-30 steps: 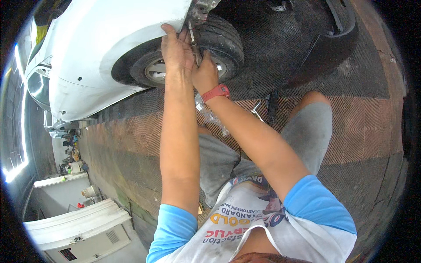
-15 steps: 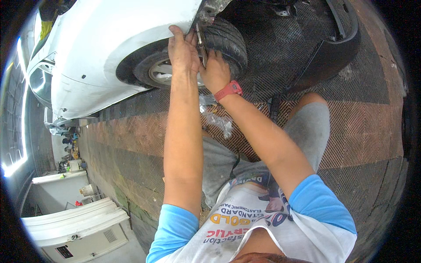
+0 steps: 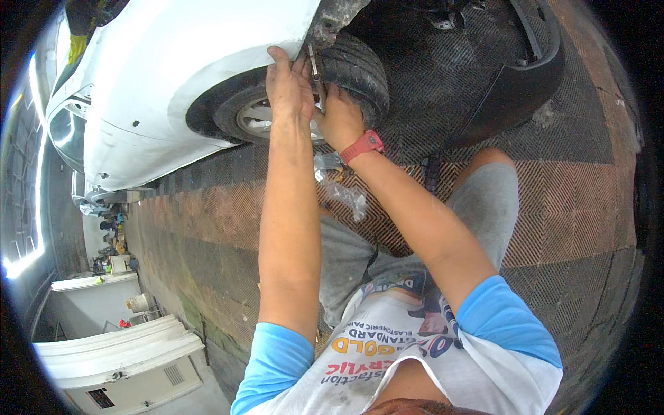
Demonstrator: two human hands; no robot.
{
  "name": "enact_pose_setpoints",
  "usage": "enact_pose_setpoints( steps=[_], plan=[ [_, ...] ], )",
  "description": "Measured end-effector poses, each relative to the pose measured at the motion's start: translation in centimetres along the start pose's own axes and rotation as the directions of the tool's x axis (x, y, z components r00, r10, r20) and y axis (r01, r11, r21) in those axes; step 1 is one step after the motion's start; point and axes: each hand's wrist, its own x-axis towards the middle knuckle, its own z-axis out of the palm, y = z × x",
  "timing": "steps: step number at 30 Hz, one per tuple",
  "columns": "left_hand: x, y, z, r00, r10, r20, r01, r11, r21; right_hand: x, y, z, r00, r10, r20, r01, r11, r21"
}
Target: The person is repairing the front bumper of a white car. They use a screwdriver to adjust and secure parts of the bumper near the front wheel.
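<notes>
Head view: reaches with both arms toward twelve o'clock. Shows the left hand (image 3: 290,90) just short of twelve, loosely open, with palm exposed and thumb spread against the white fender (image 3: 214,62). Loses its fingertips at the fender's edge; cannot tell what, if anything, is pinched there. Shows the right hand (image 3: 341,117) at twelve, curled partly closed around the lower end of a slim metal tool (image 3: 314,66), with part of the grip hidden. Places that tool at twelve, between both hands and in front of the tyre (image 3: 356,62), running up toward a grimy bracket (image 3: 335,24) cut off by the upper edge. Cannot make out the tool's kind, or its upper tip. Covers much of the wheel rim (image 3: 252,119), toward eleven, with the left hand and forearm. Includes a red watch (image 3: 365,144) on the right wrist, toward one, and crumpled clear plastic (image 3: 348,199) near the centre, partly behind the right forearm. Shows a dark curved panel (image 3: 522,90) at two, hard to separate from the shadowed floor matting (image 3: 415,83).
</notes>
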Motion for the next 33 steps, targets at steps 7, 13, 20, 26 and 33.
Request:
enact_pose_setpoints(
  steps=[7,13,20,26,33],
  plan=[
    [0.0,0.0,0.0,1.0,-0.003,-0.016,0.003,1.0,0.006,0.8,-0.2,0.0,0.995,0.061,0.082,-0.059,0.998,-0.027],
    [0.1,-0.1,0.0,1.0,0.008,-0.008,-0.007,0.999,0.032,0.9,-1.0,-2.0,0.975,0.067,0.213,-0.067,0.998,-0.008],
    [-0.7,-0.2,-1.3,1.0,0.01,0.016,-0.013,0.986,0.169,0.8,-0.6,-2.1,0.984,0.041,0.172,-0.045,0.999,0.022],
    [-7.0,-4.7,-8.8,0.959,-0.237,-0.153,0.276,0.673,0.687,-1.4,0.0,-2.1,0.997,0.065,-0.048,-0.042,0.926,0.375],
    [-5.7,-5.9,-12.6,0.788,-0.604,0.122,0.54,0.772,0.335,-2.4,0.3,-2.9,0.989,0.111,0.098,-0.138,0.93,0.341]
  ],
)
